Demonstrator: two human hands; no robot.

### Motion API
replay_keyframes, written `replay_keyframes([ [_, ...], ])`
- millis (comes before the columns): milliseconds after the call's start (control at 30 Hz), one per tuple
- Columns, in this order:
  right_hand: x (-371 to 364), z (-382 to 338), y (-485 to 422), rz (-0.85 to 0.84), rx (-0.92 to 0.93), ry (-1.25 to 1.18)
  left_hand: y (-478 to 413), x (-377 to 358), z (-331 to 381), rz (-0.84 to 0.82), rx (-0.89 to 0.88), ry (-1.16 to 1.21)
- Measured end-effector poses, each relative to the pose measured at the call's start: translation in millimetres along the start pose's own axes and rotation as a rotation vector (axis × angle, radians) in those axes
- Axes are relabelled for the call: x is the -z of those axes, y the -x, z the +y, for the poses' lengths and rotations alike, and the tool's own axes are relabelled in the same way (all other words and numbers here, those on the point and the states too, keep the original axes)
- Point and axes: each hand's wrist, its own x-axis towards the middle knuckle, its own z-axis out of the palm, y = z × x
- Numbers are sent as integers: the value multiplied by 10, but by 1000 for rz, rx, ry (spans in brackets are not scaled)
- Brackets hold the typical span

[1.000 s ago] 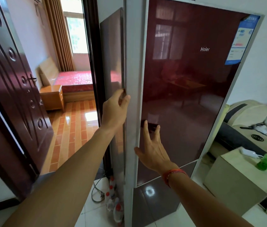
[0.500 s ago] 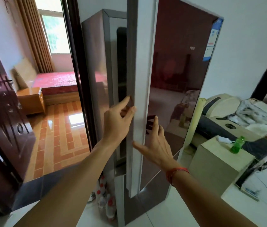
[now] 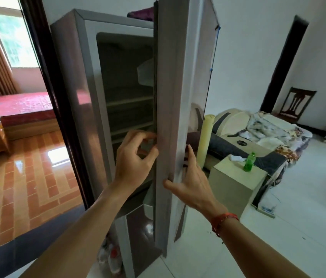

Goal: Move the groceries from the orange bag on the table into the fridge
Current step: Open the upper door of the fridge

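The grey fridge (image 3: 82, 77) stands ahead with its tall upper door (image 3: 170, 77) swung out, edge-on to me. Inside are bare shelves (image 3: 130, 101), and a white door bin (image 3: 146, 73) shows behind the door's edge. My left hand (image 3: 134, 163) curls its fingers around the door's inner edge at mid height. My right hand (image 3: 194, 181) holds the same door from the outside, thumb on the edge and fingers on the front face. The lower door (image 3: 138, 227) is closed. No orange bag, table or groceries are in view.
A dark door frame (image 3: 58, 117) left of the fridge opens onto a bedroom. Several bottles (image 3: 112, 255) stand on the floor at the fridge's foot. Right of the door are a yellow roll (image 3: 206, 141), a cream cabinet (image 3: 236, 183) carrying a green bottle (image 3: 249, 162), and a sofa (image 3: 258, 141).
The upper fridge door has swung from nearly closed to wide open, showing the shelves. Both hands stayed on its edge, and my view turned to the right.
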Motion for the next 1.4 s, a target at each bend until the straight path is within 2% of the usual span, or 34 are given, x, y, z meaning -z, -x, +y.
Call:
replay_keyframes([
  [133,258,104,161,7,-1,-28,1,-152,-100,-58,-22,13],
  [233,455,180,288,27,14,-47,21,-279,-264,-199,-72,-81],
  [400,784,380,532,104,9,-57,36,-482,-296,-377,-4,-145],
  [567,1084,613,734,206,-34,-59,49,-740,-306,-499,-130,-125],
  [867,1520,1032,890,407,-167,102,-2,-1320,-221,-514,-390,-70],
  [1033,1706,1159,934,540,-246,154,-87,-1656,-136,-545,-451,-29],
  [1167,1788,1248,952,570,-324,140,-134,-1948,-87,-546,-528,12],
  [1400,1900,1265,844,618,-330,179,-247,-2383,68,-555,-660,-29],
])
